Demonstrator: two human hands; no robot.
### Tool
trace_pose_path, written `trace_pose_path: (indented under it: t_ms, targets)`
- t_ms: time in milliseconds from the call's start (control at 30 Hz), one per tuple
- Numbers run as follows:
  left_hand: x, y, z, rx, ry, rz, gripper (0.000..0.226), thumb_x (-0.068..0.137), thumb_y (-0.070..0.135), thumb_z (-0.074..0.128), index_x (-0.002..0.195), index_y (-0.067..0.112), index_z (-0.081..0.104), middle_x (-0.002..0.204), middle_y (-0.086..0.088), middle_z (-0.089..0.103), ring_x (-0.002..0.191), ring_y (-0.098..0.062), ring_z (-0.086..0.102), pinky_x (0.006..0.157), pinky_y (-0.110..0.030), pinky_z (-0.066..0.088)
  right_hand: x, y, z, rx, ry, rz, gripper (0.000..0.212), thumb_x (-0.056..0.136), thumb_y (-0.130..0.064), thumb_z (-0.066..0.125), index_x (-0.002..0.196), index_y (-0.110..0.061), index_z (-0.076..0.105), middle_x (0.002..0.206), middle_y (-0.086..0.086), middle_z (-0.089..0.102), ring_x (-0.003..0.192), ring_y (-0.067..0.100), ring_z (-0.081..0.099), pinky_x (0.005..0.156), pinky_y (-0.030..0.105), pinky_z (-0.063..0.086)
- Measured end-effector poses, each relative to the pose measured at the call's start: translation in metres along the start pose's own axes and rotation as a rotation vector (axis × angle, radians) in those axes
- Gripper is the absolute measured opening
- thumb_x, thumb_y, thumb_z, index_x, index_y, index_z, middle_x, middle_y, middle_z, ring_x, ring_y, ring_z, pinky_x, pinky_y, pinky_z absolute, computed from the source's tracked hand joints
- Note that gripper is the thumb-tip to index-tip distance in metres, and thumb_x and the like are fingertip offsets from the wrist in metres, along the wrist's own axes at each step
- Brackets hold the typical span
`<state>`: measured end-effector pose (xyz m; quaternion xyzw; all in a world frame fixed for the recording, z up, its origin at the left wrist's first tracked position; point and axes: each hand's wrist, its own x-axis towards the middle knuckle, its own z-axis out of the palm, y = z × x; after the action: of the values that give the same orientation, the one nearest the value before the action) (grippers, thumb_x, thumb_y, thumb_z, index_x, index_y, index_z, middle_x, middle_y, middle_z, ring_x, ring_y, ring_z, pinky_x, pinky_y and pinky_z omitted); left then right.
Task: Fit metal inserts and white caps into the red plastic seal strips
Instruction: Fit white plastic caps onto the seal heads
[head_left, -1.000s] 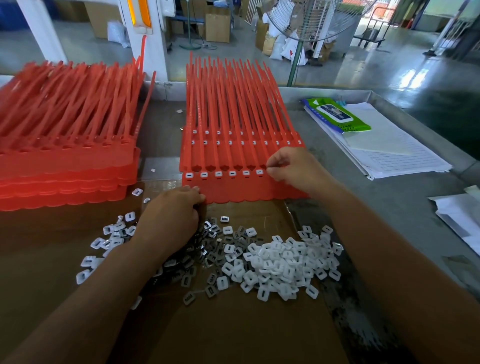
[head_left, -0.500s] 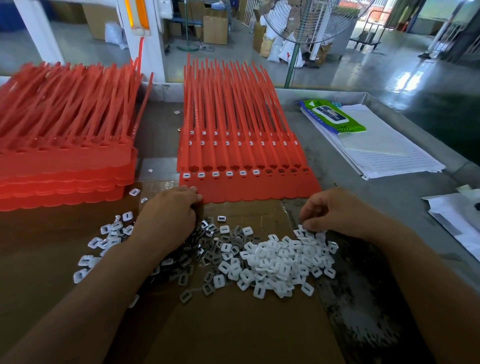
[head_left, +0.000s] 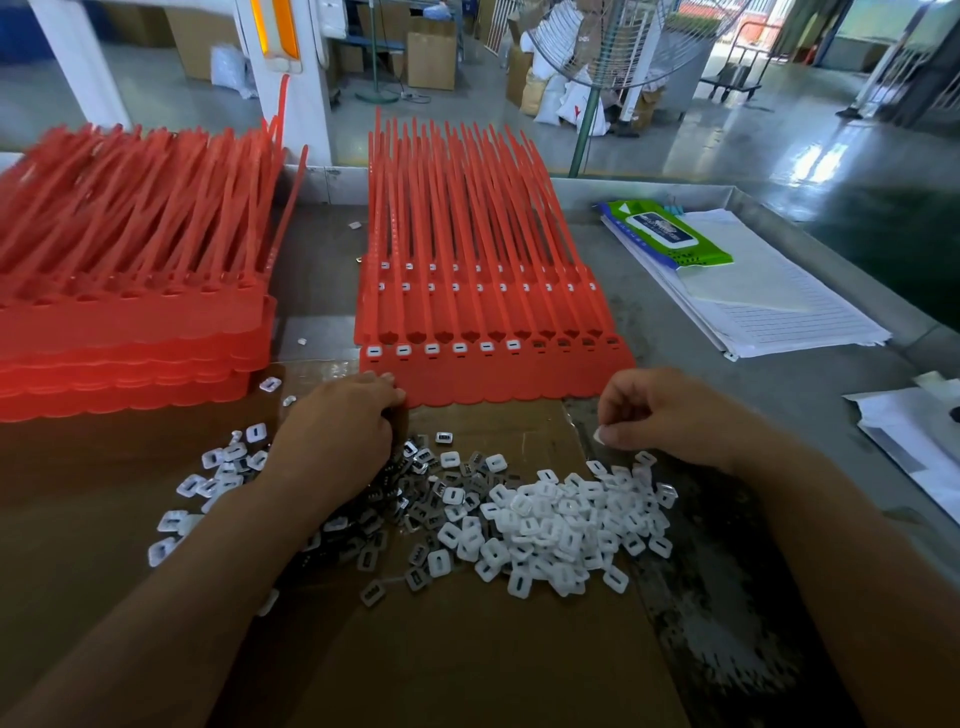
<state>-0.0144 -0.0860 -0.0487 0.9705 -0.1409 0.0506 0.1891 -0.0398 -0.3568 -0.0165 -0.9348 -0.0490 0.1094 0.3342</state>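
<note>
A sheet of red seal strips (head_left: 493, 374) lies in front of me on the table, with white caps fitted in several of its left-hand sockets. A heap of white caps (head_left: 566, 525) and grey metal inserts (head_left: 415, 499) is spread on brown cardboard (head_left: 467, 649). My left hand (head_left: 337, 436) rests with curled fingers on the inserts at the sheet's near left corner; what it holds is hidden. My right hand (head_left: 660, 410) hovers just above the cap heap and pinches one white cap (head_left: 598, 435) between thumb and fingers.
A tall stack of red seal strips (head_left: 130, 312) stands at the left. Lined papers (head_left: 769, 296) and a green wipes packet (head_left: 670, 234) lie at the right, more papers (head_left: 914, 436) at the far right edge. The metal table has a raised rim (head_left: 831, 249).
My right hand left the red sheet's sockets, came down to the cap heap and now lifts with one cap pinched. The left hand has stayed in place.
</note>
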Motion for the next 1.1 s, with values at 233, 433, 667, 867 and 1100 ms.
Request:
trace_pose_path:
  t_ms: [233,433,667,867,1100]
  targets:
    - [0.0,0.0,0.0,-0.009,0.006,0.0,0.044,0.082,0.002,0.044,0.123,0.015,0.055,0.136,0.001,0.047,0.126,-0.016,0.042,0.106,-0.031,0.029,0.028,-0.009,0.002,0.085,0.222,-0.038,0.021,0.077,-0.004,0.069,0.07,-0.022,0.061,0.068,-0.007,0.063,0.058,-0.004,0.057,0.055,0.007,0.042]
    - [-0.001,0.0,0.001,-0.039,0.018,-0.005,0.043,0.081,0.0,0.045,0.121,0.013,0.056,0.134,0.0,0.049,0.125,-0.016,0.043,0.106,-0.031,0.029,0.065,-0.008,0.006,0.039,0.308,-0.024,0.026,0.08,-0.007,0.066,0.067,-0.028,0.058,0.074,-0.01,0.06,0.078,0.011,0.059,0.077,0.029,0.047]
    - [-0.001,0.001,-0.001,-0.031,0.017,0.002,0.043,0.082,0.001,0.045,0.121,0.014,0.056,0.134,0.001,0.049,0.124,-0.015,0.043,0.104,-0.028,0.029,0.091,-0.011,0.01,0.036,0.348,0.018,0.025,0.084,-0.012,0.063,0.067,-0.029,0.057,0.074,-0.018,0.054,0.072,-0.004,0.048,0.064,0.016,0.035]
    - [-0.001,0.0,0.0,-0.027,0.014,0.008,0.042,0.082,0.001,0.044,0.121,0.014,0.057,0.135,0.001,0.049,0.124,-0.016,0.044,0.104,-0.029,0.03,0.094,-0.014,0.012,0.027,0.287,0.048,0.022,0.084,-0.012,0.063,0.069,-0.027,0.06,0.075,-0.015,0.054,0.075,-0.001,0.048,0.075,0.023,0.037]
    - [-0.001,0.001,-0.001,-0.016,0.012,0.01,0.043,0.082,0.001,0.044,0.121,0.014,0.057,0.135,0.001,0.048,0.123,-0.017,0.044,0.102,-0.027,0.03,0.095,-0.018,0.011,-0.051,0.272,0.07,0.011,0.083,-0.013,0.065,0.076,-0.022,0.062,0.078,-0.013,0.053,0.07,-0.003,0.044,0.061,0.014,0.033]
